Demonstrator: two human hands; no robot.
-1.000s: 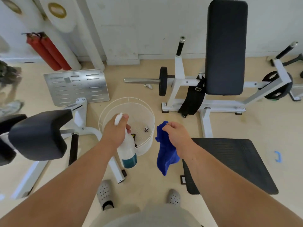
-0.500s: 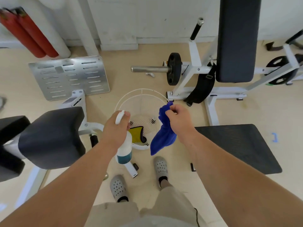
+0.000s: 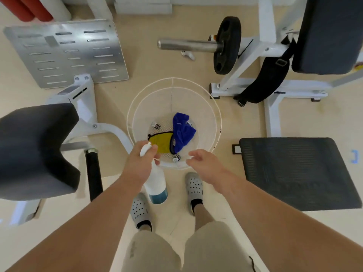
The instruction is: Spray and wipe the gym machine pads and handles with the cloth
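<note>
My left hand (image 3: 138,163) grips a white spray bottle (image 3: 156,182) with blue liquid at its base, held upright over the near rim of a white mesh basket (image 3: 213,108). The blue cloth (image 3: 182,131) lies crumpled inside the basket, beside a yellow cloth (image 3: 160,142). My right hand (image 3: 204,165) hovers over the basket's near rim, fingers apart and holding nothing. A black machine pad (image 3: 33,150) is at the left, with a black handle (image 3: 94,173) beside it. A tall black back pad (image 3: 330,34) stands at the upper right.
A black floor mat (image 3: 294,171) lies to the right. A weight plate (image 3: 226,45) on a steel bar and a white machine frame (image 3: 273,89) stand beyond the basket. A perforated metal footplate (image 3: 64,54) lies at the upper left. My feet in grey clogs stand just before the basket.
My right hand has let go of the blue cloth, which now lies in the basket. The view has tilted further down and closer to the basket. My left hand still holds the bottle.
</note>
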